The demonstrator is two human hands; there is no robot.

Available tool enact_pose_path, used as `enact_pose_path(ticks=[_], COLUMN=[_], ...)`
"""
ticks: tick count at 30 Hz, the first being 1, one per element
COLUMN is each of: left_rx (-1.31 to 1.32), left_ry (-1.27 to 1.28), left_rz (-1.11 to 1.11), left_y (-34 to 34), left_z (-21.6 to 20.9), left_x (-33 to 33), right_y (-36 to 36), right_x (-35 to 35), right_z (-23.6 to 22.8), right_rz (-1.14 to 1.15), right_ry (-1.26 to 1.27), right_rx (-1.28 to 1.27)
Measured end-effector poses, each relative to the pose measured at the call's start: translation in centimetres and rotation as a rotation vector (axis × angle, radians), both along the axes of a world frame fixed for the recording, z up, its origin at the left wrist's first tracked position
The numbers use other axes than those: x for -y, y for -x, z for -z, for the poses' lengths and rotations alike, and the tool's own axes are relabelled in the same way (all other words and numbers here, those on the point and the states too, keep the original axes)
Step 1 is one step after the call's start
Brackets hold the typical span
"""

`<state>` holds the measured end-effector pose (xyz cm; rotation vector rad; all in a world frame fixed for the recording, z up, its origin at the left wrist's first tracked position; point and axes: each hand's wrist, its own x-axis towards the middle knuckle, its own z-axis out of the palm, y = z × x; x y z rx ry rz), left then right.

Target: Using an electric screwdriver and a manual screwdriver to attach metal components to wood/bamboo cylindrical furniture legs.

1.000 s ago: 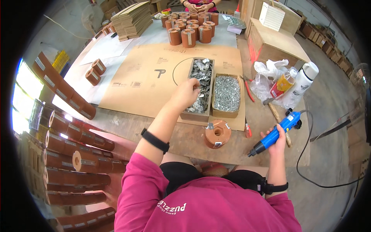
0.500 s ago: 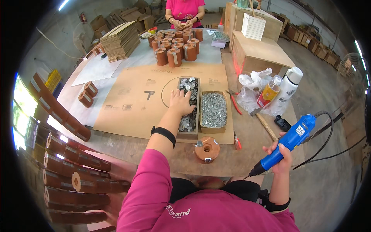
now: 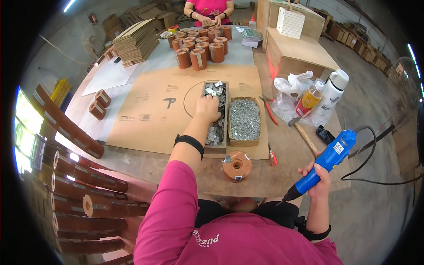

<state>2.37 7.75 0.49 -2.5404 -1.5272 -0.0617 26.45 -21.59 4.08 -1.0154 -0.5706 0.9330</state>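
Observation:
My left hand point(image 3: 208, 108) is down in a narrow wooden box point(image 3: 225, 115) of small flat metal pieces point(image 3: 213, 134). Its fingers are curled into the pieces, and their tips are hidden. My right hand point(image 3: 319, 180) grips a blue electric screwdriver point(image 3: 329, 159) with a black nose, its bit pointing down to the left over the table's front edge. Between the two, a reddish-brown wooden cylinder point(image 3: 236, 165) with a central hole stands on end near me. Small metal pieces sit around its top rim. Beside the narrow box is a carton of screws point(image 3: 245, 120).
To the right lie red-handled pliers point(image 3: 270, 110), a hammer point(image 3: 307, 138), a small red tool point(image 3: 273, 159), a bottle point(image 3: 309, 98) and a white flask point(image 3: 334, 92). Brown cylinders point(image 3: 198, 59) crowd the far table, where another person point(image 3: 208, 11) works. More cylinders point(image 3: 88, 176) are stacked at left.
My left hand's fingers, spread over the metal pieces before, have now curled into them. My right hand still holds the screwdriver in nearly the same place. The view has shifted slightly.

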Motion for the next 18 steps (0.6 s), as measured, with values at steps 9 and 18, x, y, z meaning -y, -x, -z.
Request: enact_pose_path(ticks=[9,18], left_rx=[0.115,0.044], left_ry=[-0.014,-0.016], left_rz=[0.098,0.082], left_y=[1.2,1.0], left_z=[1.4,1.3], left_x=[-1.1,4.3], right_y=[-0.3,-0.1], right_x=[0.8,0.7], right_z=[0.2,0.4], right_rz=[0.054,-0.012], right_ry=[0.018,-0.016], right_rx=[-0.025,-0.018])
